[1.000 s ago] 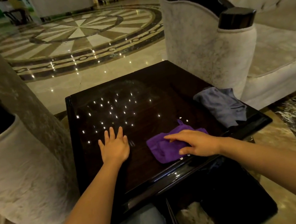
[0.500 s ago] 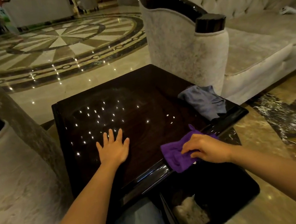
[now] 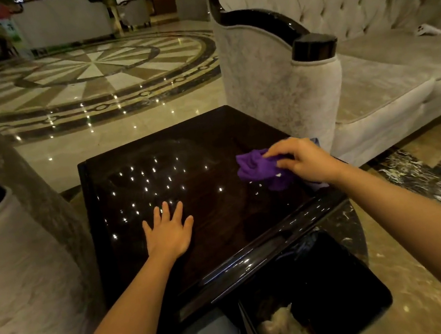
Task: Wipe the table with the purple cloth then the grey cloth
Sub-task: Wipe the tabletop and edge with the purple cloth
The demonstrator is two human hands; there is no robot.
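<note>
The dark glossy square table [image 3: 203,137] stands in front of me and mirrors small ceiling lights. My left hand [image 3: 169,232] lies flat on its near left part, fingers spread, holding nothing. My right hand [image 3: 303,160] grips the bunched purple cloth [image 3: 260,167] over the table's right side. The grey cloth [image 3: 319,185] is almost fully hidden under my right hand and wrist; only small slivers show at the table's right edge.
A pale tufted sofa [image 3: 371,70] with a black-capped arm [image 3: 313,46] stands close to the table's right. A pale armchair [image 3: 9,243] flanks the left. A black bin [image 3: 314,293] sits below the near edge, by my knee. Polished marble floor lies beyond.
My right hand has carried the purple cloth from the table's near edge away from me to the right side, over the grey cloth. My left hand has stayed flat in place.
</note>
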